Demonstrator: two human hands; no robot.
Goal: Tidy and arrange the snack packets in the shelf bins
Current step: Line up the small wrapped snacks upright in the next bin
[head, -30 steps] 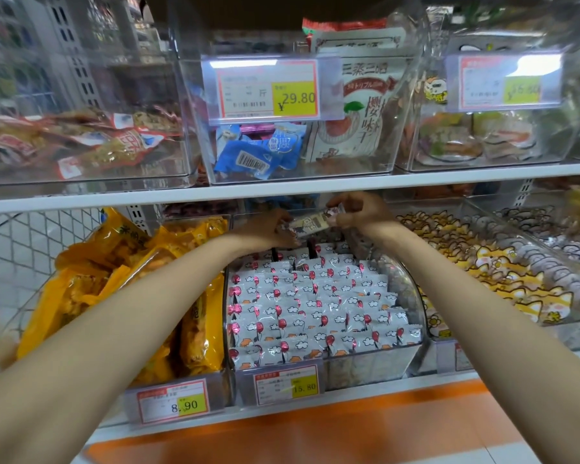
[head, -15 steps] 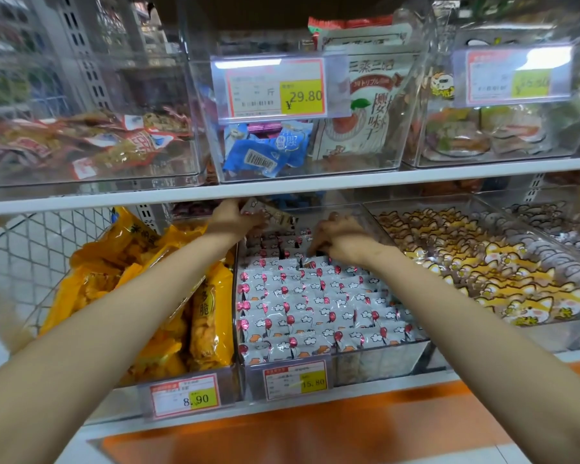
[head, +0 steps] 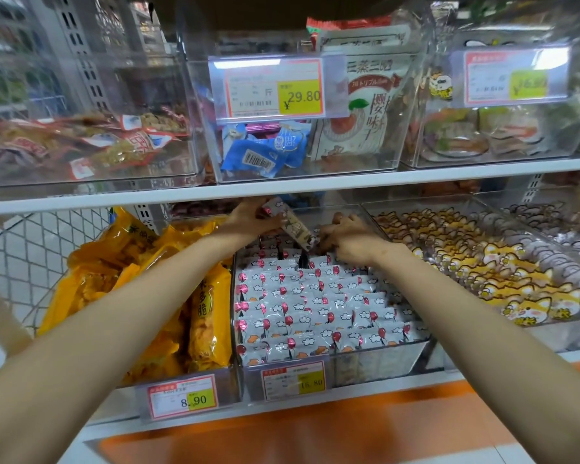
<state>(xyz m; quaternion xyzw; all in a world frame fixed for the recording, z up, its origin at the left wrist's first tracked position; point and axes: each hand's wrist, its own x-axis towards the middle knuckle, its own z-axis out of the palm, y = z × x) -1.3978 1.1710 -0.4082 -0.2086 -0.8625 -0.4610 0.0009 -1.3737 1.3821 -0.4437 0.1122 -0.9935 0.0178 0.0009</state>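
Holding a single packet (head: 292, 226) tilted over the back of the middle bin (head: 375, 361), the left hand (head: 248, 219) has its grip clenched round the packet's upper end. This looks like a spare being lined up for a gap in the last row. The right hand (head: 347, 237) is just beside it, also at the back of the middle bin, with fingers curled down among the packets there, probably parting them to make room. Whether its grip has closed on one I cannot tell.

The middle bin is clear plastic and holds the white packets (head: 308, 306), printed with red balloons and clouds, standing on edge in tidy rows from front to back. On its front wall hangs a price tag (head: 293, 380). The bin to its left holds yellow bags (head: 195, 316) piled loosely. The bin to its right holds cat-print packets (head: 482, 272) laid in overlapping lines. Above the middle bin runs the upper shelf (head: 315, 189), which leaves little headroom, so the hands work low.
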